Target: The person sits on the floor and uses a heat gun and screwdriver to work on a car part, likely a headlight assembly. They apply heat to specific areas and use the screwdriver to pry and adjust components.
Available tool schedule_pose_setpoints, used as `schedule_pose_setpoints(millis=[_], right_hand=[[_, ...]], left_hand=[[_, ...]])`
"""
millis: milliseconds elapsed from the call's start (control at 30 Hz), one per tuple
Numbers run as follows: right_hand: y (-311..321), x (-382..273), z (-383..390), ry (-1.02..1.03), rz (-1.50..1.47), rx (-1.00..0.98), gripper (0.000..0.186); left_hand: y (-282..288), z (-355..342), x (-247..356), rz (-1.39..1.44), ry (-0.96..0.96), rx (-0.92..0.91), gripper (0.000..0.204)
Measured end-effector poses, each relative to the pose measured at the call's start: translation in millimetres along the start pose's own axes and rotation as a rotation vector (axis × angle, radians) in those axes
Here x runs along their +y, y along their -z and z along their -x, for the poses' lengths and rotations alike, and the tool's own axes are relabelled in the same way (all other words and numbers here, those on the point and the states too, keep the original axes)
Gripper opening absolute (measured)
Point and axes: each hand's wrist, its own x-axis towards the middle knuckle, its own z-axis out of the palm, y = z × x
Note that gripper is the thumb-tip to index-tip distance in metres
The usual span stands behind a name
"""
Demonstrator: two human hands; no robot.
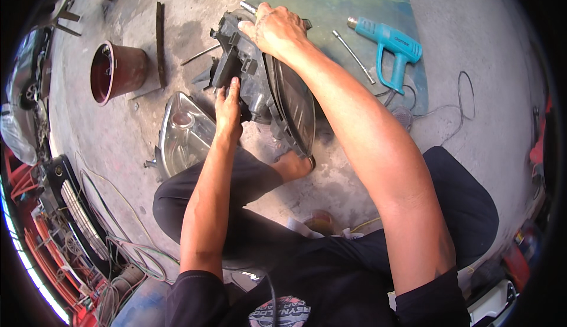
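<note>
A car headlight (257,82) with a black housing and clear lens stands tilted on edge between my legs. My left hand (228,108) grips the back of its housing from the near left, fingers up along the black plastic. At the top end, my right hand (276,29) is closed, its palm over the housing. A silver metal tool (248,7) pokes out between its thumb and index finger; the rest is hidden under the hand. A second headlight (184,132) lies on the floor beside my left knee.
A teal heat gun (393,46) and a slim metal rod tool (354,58) lie on a greenish sheet (331,8), with a cable trailing right. At left stand a brown bucket (127,67) and a dark bar (160,43). Hoses (127,241) and car parts line the left side.
</note>
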Motion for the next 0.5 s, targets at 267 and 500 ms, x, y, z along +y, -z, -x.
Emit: schedule_pose_setpoints(millis=[267, 500], right_hand=[[13.5, 15.2, 11.0, 0.074, 0.027, -0.04, 0.056], [35.9, 55.9, 47.1, 0.198, -0.058, -0.064, 0.052]], left_hand=[[14.0, 10.8, 13.3, -0.035, 0.129, -0.201, 0.067], [41.6, -11.8, 0.2, -0.139, -0.21, 0.057, 0.041]])
